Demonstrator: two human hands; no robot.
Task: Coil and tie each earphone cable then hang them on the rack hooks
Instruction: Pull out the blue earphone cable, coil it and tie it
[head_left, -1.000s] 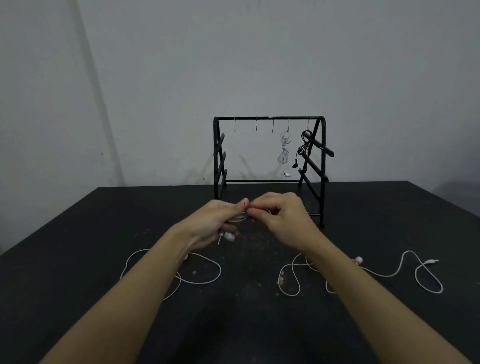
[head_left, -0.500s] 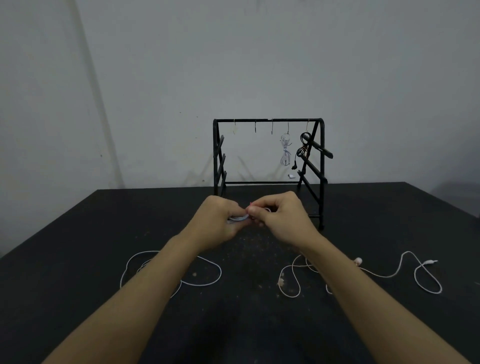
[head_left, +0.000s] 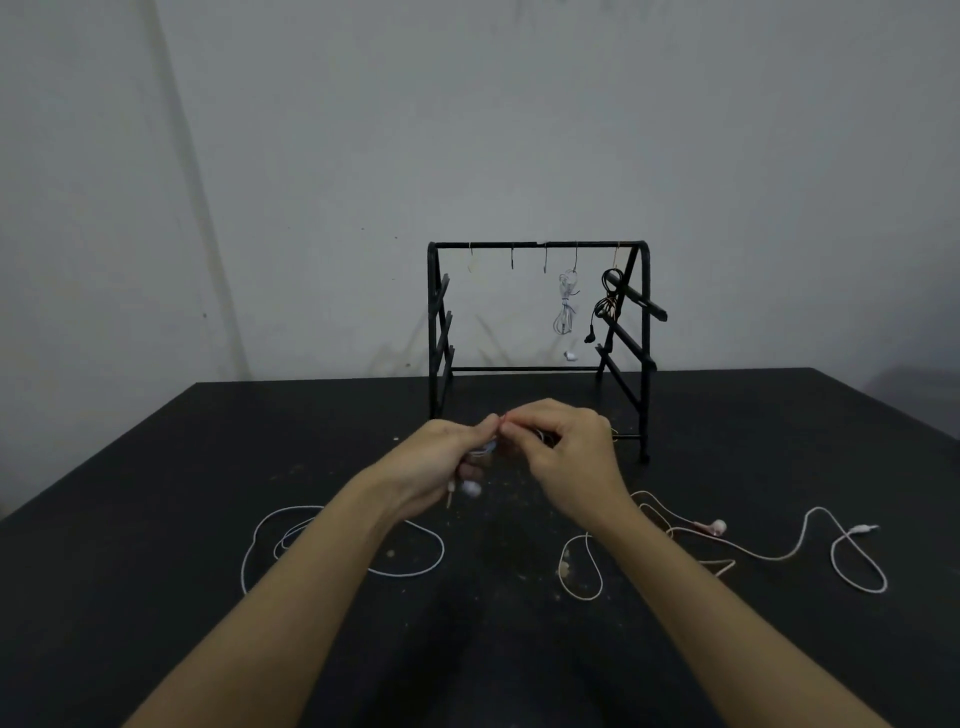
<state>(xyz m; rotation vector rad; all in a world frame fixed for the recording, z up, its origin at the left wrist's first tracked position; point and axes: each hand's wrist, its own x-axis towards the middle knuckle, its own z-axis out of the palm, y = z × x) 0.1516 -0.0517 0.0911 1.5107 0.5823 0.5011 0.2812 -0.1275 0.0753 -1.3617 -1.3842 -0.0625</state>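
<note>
So, my left hand (head_left: 441, 462) and right hand (head_left: 566, 457) meet above the dark matte surface (head_left: 156, 519), fingers of both pinched on a small coiled white earphone cable (head_left: 480, 451), one earbud dangling below. Two loose white earphone cables (head_left: 410, 569) lie either side. Behind stands the black metal rack (head_left: 540, 244), with a white bundle (head_left: 566, 306) and a black bundle (head_left: 605, 306) already hanging from its hooks.

I look down on a black tabletop (head_left: 156, 519), matte and flecked with pale crumbs near its middle. Behind it stands a plain grey-white wall (head_left: 519, 130), dimly lit, with a faint slanted shadow band (head_left: 192, 208) crossing its left side.
</note>
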